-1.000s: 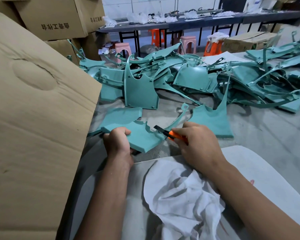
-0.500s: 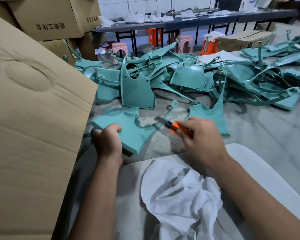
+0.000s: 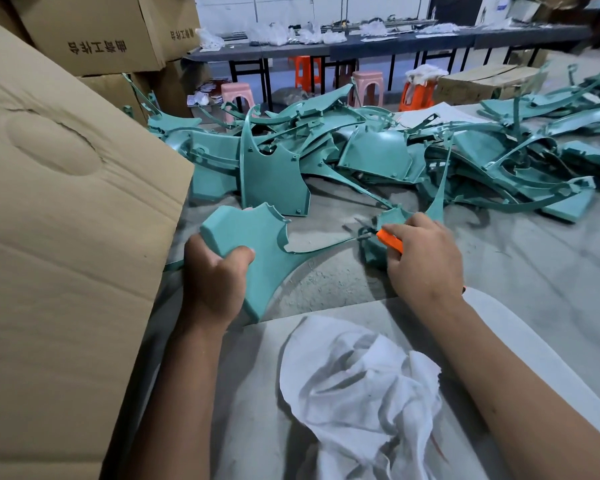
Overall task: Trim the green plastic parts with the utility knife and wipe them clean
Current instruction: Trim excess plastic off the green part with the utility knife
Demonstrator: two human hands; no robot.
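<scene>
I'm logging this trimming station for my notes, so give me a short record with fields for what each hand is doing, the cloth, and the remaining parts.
left hand: the left hand grips the green part at its near corner
right hand: the right hand holds the orange utility knife, blade at the part's thin arm
cloth: white cloth lies crumpled, untouched, near the person
remaining parts: pile of green parts behind, on the grey table
left side: cardboard box

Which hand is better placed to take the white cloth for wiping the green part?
Probably the right hand, once it sets down the utility knife: the white cloth lies just below it. The left hand grips the green part.
</scene>
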